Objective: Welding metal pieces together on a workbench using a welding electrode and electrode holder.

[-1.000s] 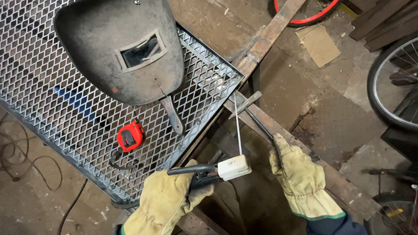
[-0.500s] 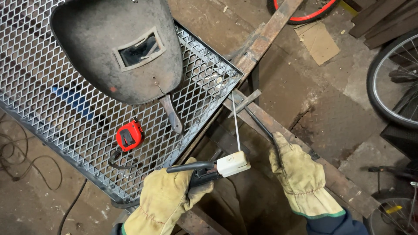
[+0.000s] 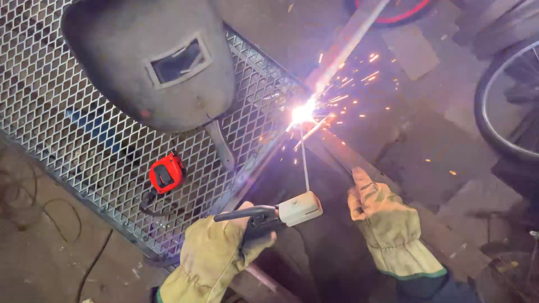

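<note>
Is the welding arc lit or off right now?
Lit. A bright flare glows at the tip of the electrode rod, throwing sparks, with the holder gripped in the left hand.

The scene is seen from a single head-worn camera, pointed steeply down and forward at close range; a mesh panel [image 3: 84,129] fills the left, gloved hands are caught along the bottom edge
</note>
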